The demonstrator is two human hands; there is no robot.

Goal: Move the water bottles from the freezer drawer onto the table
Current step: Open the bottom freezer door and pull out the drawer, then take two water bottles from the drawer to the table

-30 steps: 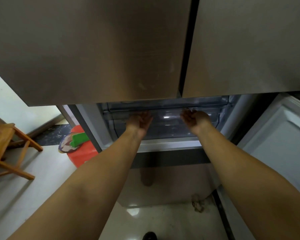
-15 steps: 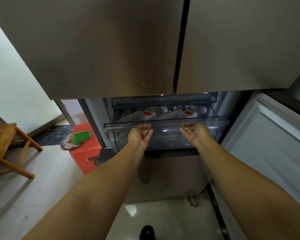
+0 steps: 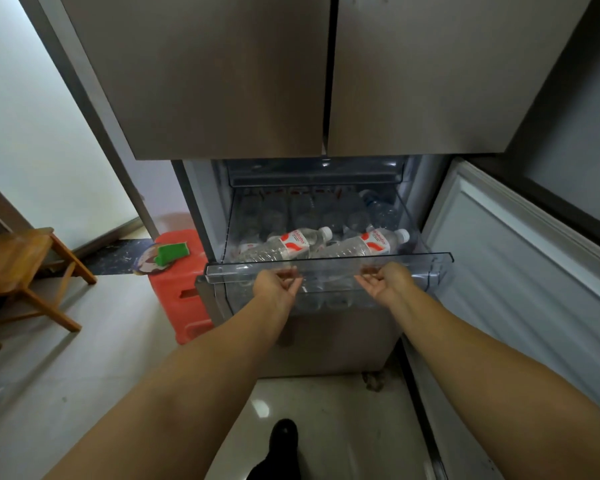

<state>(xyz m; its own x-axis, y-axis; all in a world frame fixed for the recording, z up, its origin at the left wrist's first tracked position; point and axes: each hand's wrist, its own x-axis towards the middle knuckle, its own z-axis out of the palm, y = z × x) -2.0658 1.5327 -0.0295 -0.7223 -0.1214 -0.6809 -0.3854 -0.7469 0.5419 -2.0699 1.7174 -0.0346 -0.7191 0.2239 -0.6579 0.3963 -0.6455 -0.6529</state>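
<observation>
Fingertips of both your hands are disappearing under the clear front lip of the freezer drawer (image 3: 326, 263), so their ends are showing only as a blur through the plastic. Your left hand (image 3: 274, 285) is curling its fingers (image 3: 288, 274) up around that lip, and your right hand (image 3: 387, 284) is doing the same, palm up, fingers (image 3: 368, 271) hooked on the edge.

Water bottles (image 3: 326, 244) are lying on their sides inside the pulled-out drawer, behind the lip. Two near the front are reading clearly: clear plastic, white caps, red-and-white labels, the left bottle (image 3: 284, 245) and the right bottle (image 3: 364, 244) side by side. Behind them, more bottles are sitting in shadow, too dim to count. An upper bin is partly blocking the back row. No table is showing. Your shoe (image 3: 281, 445) is being cut off at the bottom edge.
</observation>
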